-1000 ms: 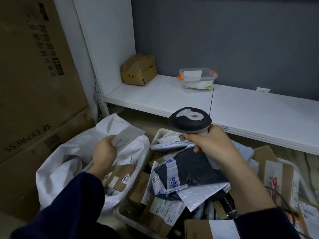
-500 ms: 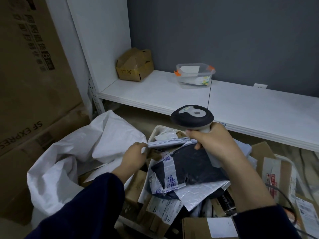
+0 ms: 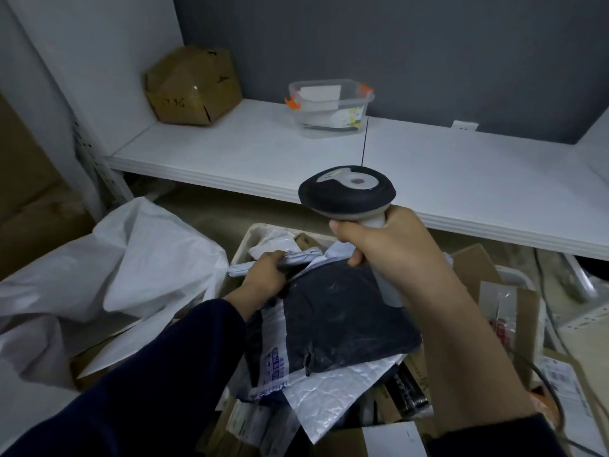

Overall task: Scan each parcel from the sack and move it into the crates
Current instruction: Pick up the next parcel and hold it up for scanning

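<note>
My right hand (image 3: 392,242) grips the handle of a black-and-grey barcode scanner (image 3: 346,192), held above the pale crate (image 3: 253,235) piled with parcels. A black poly mailer (image 3: 342,315) lies on top of the pile, over a silver bubble mailer (image 3: 329,394). My left hand (image 3: 263,275) rests at the crate's left side, fingers closed on the edge of a grey-white mailer (image 3: 296,258) beside the black one. The white sack (image 3: 108,275) sits crumpled to the left of the crate.
A white shelf (image 3: 263,153) runs across behind the crate, carrying a crumpled cardboard box (image 3: 192,87) and a clear plastic tub (image 3: 329,107). Large cardboard cartons (image 3: 29,199) stand at the far left. More boxed parcels (image 3: 507,311) and a cable lie on the right.
My left hand left the sack and moved right to the crate, closing on the grey-white mailer's edge. The scanner hand stayed above the pile.
</note>
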